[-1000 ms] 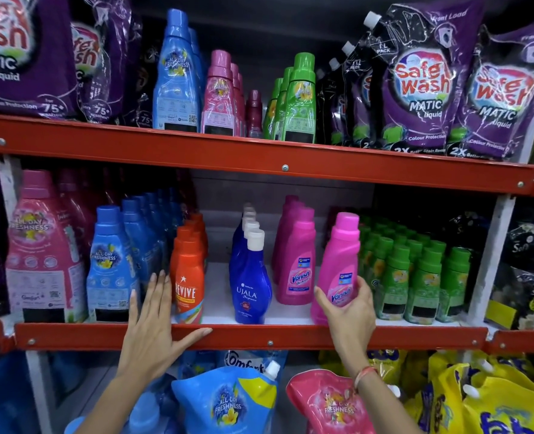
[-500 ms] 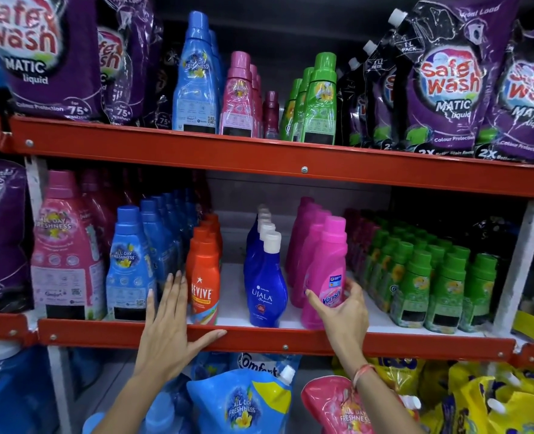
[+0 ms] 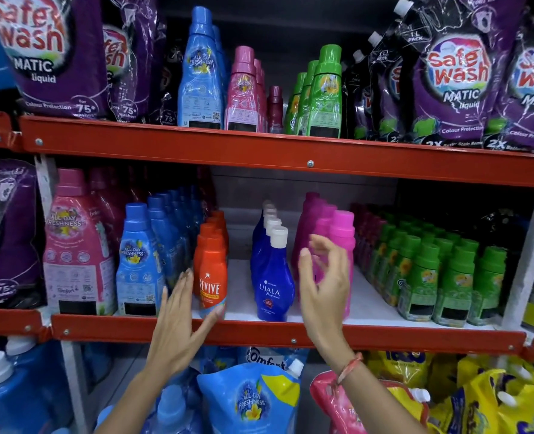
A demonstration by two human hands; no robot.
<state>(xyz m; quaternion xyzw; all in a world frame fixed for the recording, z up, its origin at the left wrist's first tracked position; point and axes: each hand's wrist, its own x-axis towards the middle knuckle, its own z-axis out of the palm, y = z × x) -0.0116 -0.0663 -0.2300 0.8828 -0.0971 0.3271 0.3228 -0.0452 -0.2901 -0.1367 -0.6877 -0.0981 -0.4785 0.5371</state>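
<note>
On the middle shelf a pink Vanish bottle stands at the front of its row, next to a blue Ujala bottle. My right hand hovers in front of the pink bottle with fingers loosely spread and holds nothing. My left hand lies flat with straight fingers over the red shelf edge. Its fingertips reach the base of the orange Revive bottle and the blue fabric-conditioner bottle.
Green bottles fill the shelf's right, a large pink bottle its left. Purple Safe Wash pouches and tall bottles stand on the upper shelf. Refill pouches and blue jugs sit below.
My right hand has let go of the pink bottle and lifted off it, fingers spread. The bottle now stands in line with its row. My left hand moved up slightly toward the orange bottle.
</note>
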